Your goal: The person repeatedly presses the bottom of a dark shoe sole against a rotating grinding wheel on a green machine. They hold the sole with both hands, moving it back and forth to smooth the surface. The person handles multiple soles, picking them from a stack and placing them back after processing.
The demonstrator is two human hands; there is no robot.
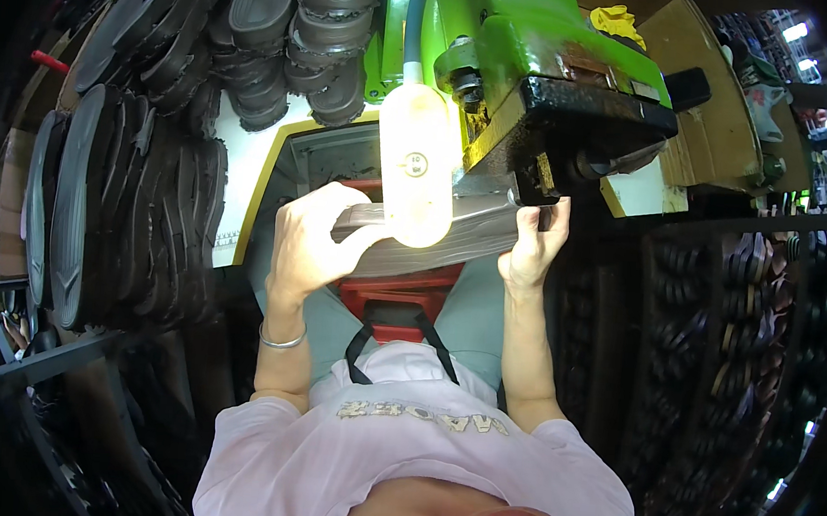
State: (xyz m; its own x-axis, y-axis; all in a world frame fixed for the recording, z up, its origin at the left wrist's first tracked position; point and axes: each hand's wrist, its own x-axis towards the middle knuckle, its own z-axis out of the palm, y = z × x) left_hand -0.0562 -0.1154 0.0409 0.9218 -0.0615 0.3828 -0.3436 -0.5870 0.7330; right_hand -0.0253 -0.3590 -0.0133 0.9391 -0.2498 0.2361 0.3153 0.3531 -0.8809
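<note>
i'm looking down on a grey shoe sole held flat between both hands, its long axis running left to right across the view and tipped a little upward toward the right, where its far end goes in under the black head of the green machine. my left hand has the left end: fingers curled over the top edge, thumb tucked beneath as far as i can tell, a firm closed hold on the sole. my right hand is on the right end, fingers wrapped up around the edge just under the machine's black block, also closed on the sole, though the fingertips are partly hidden in the shadow there. the right hand is the nearer one to the working point; the left sits well out along the sole, so it acts as the steering end. a bright white lamp on a grey hose hangs right in front of the sole's middle and washes out that part, so i cannot tell how the middle lies. a red stand shows below the sole. stacks of dark soles stand on racks to the left, well apart from the hands, and more fill the shelves on the right.
</note>
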